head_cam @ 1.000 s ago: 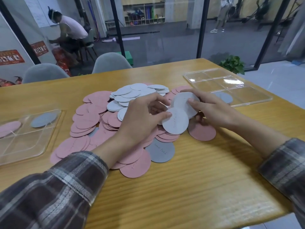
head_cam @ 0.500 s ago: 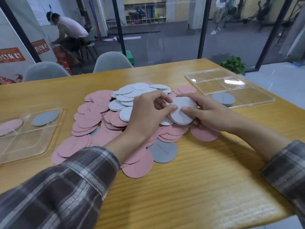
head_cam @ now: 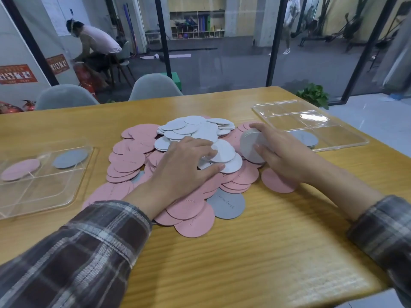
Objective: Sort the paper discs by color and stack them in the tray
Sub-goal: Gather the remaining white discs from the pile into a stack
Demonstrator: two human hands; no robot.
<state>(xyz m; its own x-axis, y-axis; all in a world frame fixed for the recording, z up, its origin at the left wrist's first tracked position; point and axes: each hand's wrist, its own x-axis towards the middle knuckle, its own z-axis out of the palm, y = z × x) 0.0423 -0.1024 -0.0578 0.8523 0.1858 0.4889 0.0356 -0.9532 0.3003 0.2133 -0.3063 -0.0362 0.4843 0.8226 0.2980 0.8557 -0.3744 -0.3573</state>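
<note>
My right hand [head_cam: 282,156] curls round a small stack of white paper discs [head_cam: 252,144], held on edge so the rims line up before traying. My left hand [head_cam: 189,167] lies nearly flat, fingers spread, on the loose white paper discs [head_cam: 191,130] atop the heap, pressing to slide one free (it grips nothing, as far as I can judge). Pink paper discs [head_cam: 129,161] fan across the wooden tabletop [head_cam: 266,252]. The clear plastic divided tray [head_cam: 300,117] waits just beyond my right hand, and my knuckles hide part of the grey paper discs [head_cam: 308,138] inside, so their count is unclear. A second clear tray [head_cam: 44,192] on my left is cut off by the frame.
</note>
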